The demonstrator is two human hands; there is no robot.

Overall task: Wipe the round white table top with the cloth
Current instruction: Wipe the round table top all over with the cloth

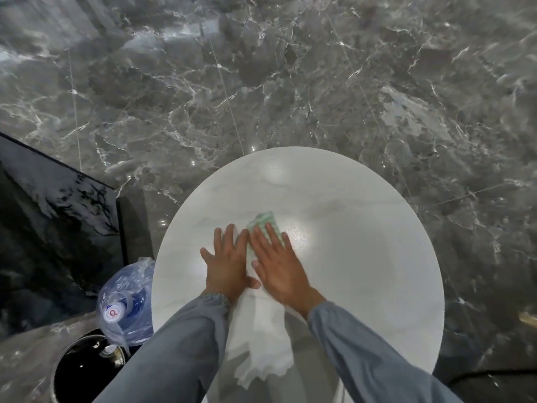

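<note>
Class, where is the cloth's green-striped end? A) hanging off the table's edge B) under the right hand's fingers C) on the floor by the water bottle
B: the right hand lies flat on the cloth on the table top, green stripes showing past its fingertips.

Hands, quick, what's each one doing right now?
Left hand: open, flat on the table top.
Right hand: open, pressing the cloth flat.

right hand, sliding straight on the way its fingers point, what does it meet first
The green-striped end of the cloth that lies under the fingertips of the right hand; past it the table top looks bare to its far rim.
</note>
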